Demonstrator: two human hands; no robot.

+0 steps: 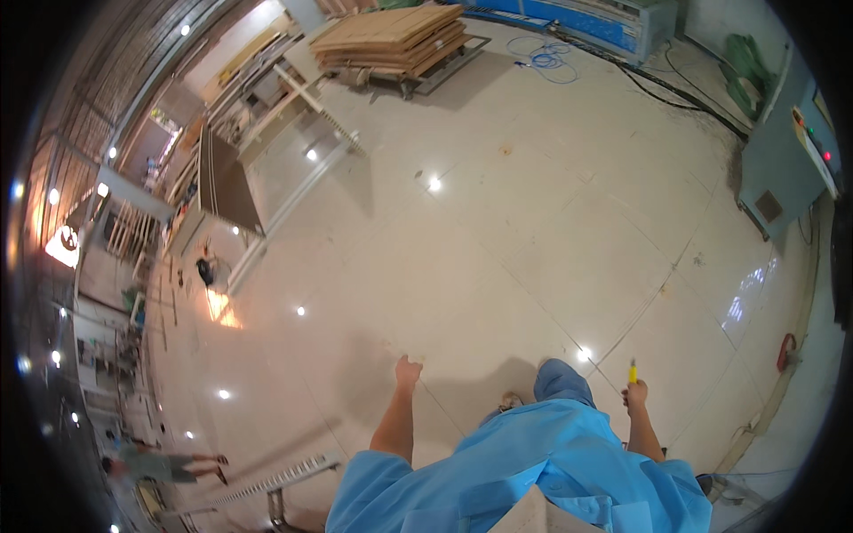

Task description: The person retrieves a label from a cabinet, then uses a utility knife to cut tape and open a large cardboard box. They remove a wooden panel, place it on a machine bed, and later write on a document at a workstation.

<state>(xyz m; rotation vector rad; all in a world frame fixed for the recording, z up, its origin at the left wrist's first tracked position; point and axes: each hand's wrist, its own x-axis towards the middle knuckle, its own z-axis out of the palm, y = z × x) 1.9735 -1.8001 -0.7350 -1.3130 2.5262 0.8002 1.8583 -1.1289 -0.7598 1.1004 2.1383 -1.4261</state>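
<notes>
Right hand [635, 393] closes around the middle of a slim yellow tool [633, 370], seemingly light and rigid, while the empty left hand [407, 371] hangs loosely curled above the tiled floor [498, 249].

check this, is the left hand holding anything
No, the left hand hangs empty over the tiled floor; only the right hand grips a yellow tool.

Bright overhead lamps, glare spots on glossy floor [498, 222]; fisheye bending, dark rim.

A single head-worn fisheye view looks steeply down from standing height over the person's light-blue cotton shirt [542, 462] onto the glossy cream tiled floor [498, 240], walls curving at its rim.
</notes>
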